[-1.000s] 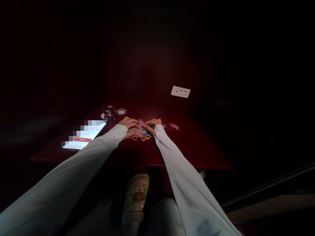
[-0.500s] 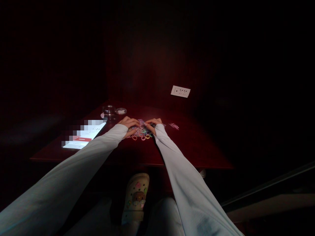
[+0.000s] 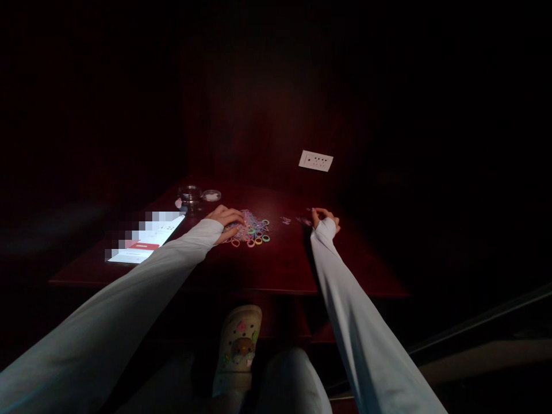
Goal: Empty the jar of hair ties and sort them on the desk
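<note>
A heap of small coloured elastic rings (image 3: 252, 229) lies on a dark red wooden table (image 3: 276, 264). My left hand (image 3: 225, 221) rests at the heap's left edge, its fingers curled down onto the rings. My right hand (image 3: 324, 218) is to the right of the heap, fingers curled beside a small pink cluster of rings (image 3: 303, 220). What those fingers pinch, if anything, is too small to make out. Both arms wear pale long sleeves.
A lit phone (image 3: 146, 242) lies flat at the table's left. A small glass jar (image 3: 190, 197) and its lid (image 3: 211, 195) stand behind the heap. A white wall socket (image 3: 316, 160) is on the dark back wall. My shoe (image 3: 238, 344) shows below the table edge.
My right hand left the heap and moved right to the small pink cluster. My left hand stayed at the heap's left edge.
</note>
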The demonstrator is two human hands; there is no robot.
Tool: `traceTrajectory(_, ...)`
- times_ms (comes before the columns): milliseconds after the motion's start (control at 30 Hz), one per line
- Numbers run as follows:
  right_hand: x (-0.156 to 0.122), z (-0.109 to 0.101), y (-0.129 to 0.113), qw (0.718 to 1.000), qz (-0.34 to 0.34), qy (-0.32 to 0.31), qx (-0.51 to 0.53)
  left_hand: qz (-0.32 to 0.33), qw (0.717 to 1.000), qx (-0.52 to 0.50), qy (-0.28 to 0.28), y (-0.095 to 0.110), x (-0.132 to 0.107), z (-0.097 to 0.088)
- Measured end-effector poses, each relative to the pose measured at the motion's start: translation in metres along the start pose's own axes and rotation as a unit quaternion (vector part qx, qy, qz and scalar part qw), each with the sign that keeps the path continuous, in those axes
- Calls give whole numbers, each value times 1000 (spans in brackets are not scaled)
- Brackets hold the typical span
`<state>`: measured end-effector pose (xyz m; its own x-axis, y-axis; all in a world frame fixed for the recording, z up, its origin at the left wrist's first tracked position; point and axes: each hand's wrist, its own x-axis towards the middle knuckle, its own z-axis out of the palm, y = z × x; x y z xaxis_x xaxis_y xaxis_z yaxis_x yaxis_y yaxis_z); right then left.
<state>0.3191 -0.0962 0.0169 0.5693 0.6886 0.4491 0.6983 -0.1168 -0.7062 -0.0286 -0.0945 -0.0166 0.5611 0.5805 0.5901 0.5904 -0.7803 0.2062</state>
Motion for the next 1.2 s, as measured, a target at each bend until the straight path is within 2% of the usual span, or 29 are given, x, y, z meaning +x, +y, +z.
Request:
traceTrajectory(133,8,-13,17,996,60,-37,-48,-9,1000,1,0,-1,1,2)
traceTrajectory(400,5,-10,10,985,52,-98,-131,-20,1000,-1,-17,-5,1,1)
traceTrajectory(600,6,-8,15,988,54,-84,-121,-30,999,7,-17,1,2,-1)
traceTrajectory(700,2,-4,10,992,9,-53,-117,-44,999,19,-17,3,2,-1)
traceTrajectory(767,-5,2,1,992,-53,-53,-105,-68,997,37,-20,5,3,-3)
traceTrajectory(833,-17,11,-13,985,-133,-75,-83,-99,993,58,-18,6,3,-4)
traceTrajectory(900,-33,22,-29,966,-221,-119,-60,-128,989,74,-10,7,3,-5)
traceTrajectory(967,-49,34,-44,947,-276,-158,-43,-150,985,82,-1,6,3,-4)
traceTrajectory(1067,-67,52,-60,932,-305,-194,-26,-178,981,79,1,3,3,0)
traceTrajectory(1200,-77,65,-68,929,-285,-235,-36,-195,980,27,-3,-3,2,9)
